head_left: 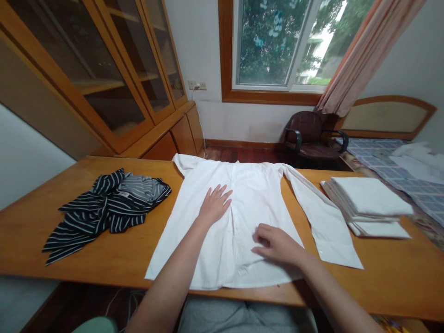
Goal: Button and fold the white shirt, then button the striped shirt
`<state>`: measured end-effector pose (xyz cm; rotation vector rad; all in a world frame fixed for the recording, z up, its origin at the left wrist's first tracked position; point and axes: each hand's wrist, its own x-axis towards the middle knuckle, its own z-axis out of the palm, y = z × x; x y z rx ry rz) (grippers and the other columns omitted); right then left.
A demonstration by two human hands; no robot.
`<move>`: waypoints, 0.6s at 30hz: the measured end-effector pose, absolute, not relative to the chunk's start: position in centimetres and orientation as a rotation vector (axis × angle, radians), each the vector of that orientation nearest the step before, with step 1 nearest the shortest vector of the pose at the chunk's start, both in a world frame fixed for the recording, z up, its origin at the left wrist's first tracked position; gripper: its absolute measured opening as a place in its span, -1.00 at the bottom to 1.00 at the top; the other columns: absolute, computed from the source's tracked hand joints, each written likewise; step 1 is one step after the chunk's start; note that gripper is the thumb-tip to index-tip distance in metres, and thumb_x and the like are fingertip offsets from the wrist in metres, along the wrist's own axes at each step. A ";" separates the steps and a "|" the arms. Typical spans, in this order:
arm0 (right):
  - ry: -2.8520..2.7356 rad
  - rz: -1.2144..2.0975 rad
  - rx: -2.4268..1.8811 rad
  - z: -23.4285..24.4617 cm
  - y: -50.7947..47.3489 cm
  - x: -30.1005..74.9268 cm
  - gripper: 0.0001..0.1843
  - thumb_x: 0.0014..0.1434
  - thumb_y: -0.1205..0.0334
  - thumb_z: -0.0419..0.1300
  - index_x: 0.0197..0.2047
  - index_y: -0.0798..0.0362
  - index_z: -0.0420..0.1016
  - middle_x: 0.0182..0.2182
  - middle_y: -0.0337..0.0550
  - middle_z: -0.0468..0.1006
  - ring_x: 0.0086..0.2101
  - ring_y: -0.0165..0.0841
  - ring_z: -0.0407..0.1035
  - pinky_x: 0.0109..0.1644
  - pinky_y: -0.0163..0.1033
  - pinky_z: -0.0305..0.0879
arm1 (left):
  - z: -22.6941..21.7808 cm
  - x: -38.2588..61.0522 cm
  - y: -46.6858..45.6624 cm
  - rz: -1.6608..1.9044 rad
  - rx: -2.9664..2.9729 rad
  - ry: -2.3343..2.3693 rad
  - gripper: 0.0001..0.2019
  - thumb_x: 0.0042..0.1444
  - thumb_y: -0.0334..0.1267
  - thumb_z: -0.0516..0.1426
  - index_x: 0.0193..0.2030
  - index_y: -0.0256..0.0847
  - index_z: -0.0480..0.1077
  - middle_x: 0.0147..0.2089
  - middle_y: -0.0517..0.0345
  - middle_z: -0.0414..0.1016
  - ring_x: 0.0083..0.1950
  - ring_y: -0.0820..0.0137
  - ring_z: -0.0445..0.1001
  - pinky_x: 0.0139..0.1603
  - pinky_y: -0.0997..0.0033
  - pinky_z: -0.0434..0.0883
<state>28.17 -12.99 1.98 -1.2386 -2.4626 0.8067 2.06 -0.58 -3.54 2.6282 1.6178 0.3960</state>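
Note:
A white long-sleeved button shirt [256,189] lies spread on the wooden table [24,222], its hem towards me and its collar end at the far edge. The right-hand sleeve stretches out over the table; the left-hand one shows only in part near the far edge. My left hand [215,203] rests flat on the shirt left of the button strip, fingers spread. Over the lower right of the shirt is my right hand [275,243], its fingers curved with a gap between thumb and forefinger and nothing seen in it.
A crumpled black-and-white striped garment [107,203] lies on the left of the table. On the right sits a stack of folded white clothes [371,199], close to the sleeve. Beyond the table are a glass-door cabinet [114,69], an armchair [307,134] and a bed [398,162].

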 end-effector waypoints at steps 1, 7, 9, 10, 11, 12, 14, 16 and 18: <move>-2.509 0.801 -1.237 2.0 -13.4 27.9 -0.81 0.17 0.12 0.30 -0.25 0.02 0.43 -0.29 -0.22 0.43 -0.35 -0.39 0.33 -0.27 -0.31 0.20 | -3.6 2.1 -0.6 0.400 2.624 1.620 -0.56 0.40 -0.04 -0.10 0.36 0.07 0.23 0.47 0.15 0.12 0.50 0.15 0.02 0.46 -0.12 -0.04; -2.624 0.713 -1.144 2.5 -15.0 25.6 -0.55 0.09 -0.11 0.36 -0.12 0.02 0.42 -0.22 -0.13 0.46 -0.22 -0.27 0.34 -0.18 -0.25 0.22 | -3.5 2.1 -0.8 0.428 2.609 1.645 -0.56 0.39 -0.08 -0.07 0.36 0.05 0.24 0.46 0.13 0.15 0.49 0.16 0.04 0.47 -0.11 -0.03; -2.659 0.638 -1.127 2.5 -15.1 25.0 -0.50 0.05 -0.11 0.38 -0.07 0.03 0.42 -0.16 -0.07 0.46 -0.18 -0.22 0.34 -0.14 -0.21 0.23 | -3.3 2.1 -0.9 0.440 2.606 1.645 -0.56 0.38 -0.11 -0.07 0.34 -0.01 0.27 0.44 0.10 0.19 0.47 0.16 0.08 0.46 -0.09 0.00; -2.684 0.605 -1.117 2.4 -15.1 24.8 -0.49 0.05 -0.12 0.38 -0.06 0.02 0.43 -0.14 -0.06 0.46 -0.17 -0.21 0.34 -0.13 -0.20 0.23 | -3.2 2.1 -0.9 0.450 2.604 1.646 -0.57 0.38 -0.12 -0.07 0.33 -0.04 0.29 0.43 0.09 0.22 0.46 0.16 0.10 0.45 -0.08 0.02; -2.713 0.580 -1.102 2.3 -15.1 24.6 -0.48 0.05 -0.13 0.38 -0.06 0.02 0.44 -0.15 -0.06 0.46 -0.18 -0.21 0.34 -0.14 -0.20 0.22 | -3.2 2.0 -0.9 0.462 2.602 1.648 -0.58 0.38 -0.14 -0.06 0.31 -0.07 0.31 0.41 0.08 0.24 0.45 0.16 0.12 0.45 -0.06 0.04; -2.743 0.565 -1.079 2.2 -15.1 24.5 -0.49 0.05 -0.14 0.37 -0.06 0.01 0.45 -0.16 -0.07 0.47 -0.19 -0.21 0.35 -0.16 -0.20 0.21 | -3.1 2.0 -1.0 0.477 2.599 1.650 -0.59 0.37 -0.16 -0.05 0.30 -0.09 0.33 0.40 0.07 0.27 0.44 0.17 0.14 0.45 -0.05 0.05; -2.791 0.565 -1.026 2.0 -15.2 24.3 -0.53 0.07 -0.14 0.35 -0.09 -0.01 0.47 -0.22 -0.11 0.49 -0.24 -0.24 0.37 -0.20 -0.22 0.19 | -3.1 1.9 -1.0 0.506 2.588 1.654 -0.60 0.35 -0.20 -0.03 0.27 -0.10 0.36 0.38 0.07 0.30 0.43 0.18 0.17 0.45 -0.03 0.06; -2.807 0.590 -0.986 1.8 -15.2 24.2 -0.57 0.08 -0.12 0.35 -0.11 -0.02 0.50 -0.27 -0.14 0.51 -0.28 -0.27 0.39 -0.23 -0.24 0.18 | -3.2 1.9 -1.0 0.528 2.579 1.654 -0.61 0.33 -0.22 -0.01 0.24 -0.10 0.39 0.36 0.07 0.32 0.42 0.19 0.19 0.45 -0.02 0.08; -2.791 0.617 -0.977 1.7 -15.3 24.1 -0.64 0.10 -0.06 0.35 -0.15 0.00 0.51 -0.31 -0.16 0.53 -0.32 -0.30 0.40 -0.25 -0.26 0.17 | -3.3 1.9 -0.9 0.543 2.578 1.652 -0.62 0.32 -0.24 0.00 0.23 -0.10 0.40 0.35 0.07 0.34 0.41 0.19 0.21 0.45 -0.01 0.09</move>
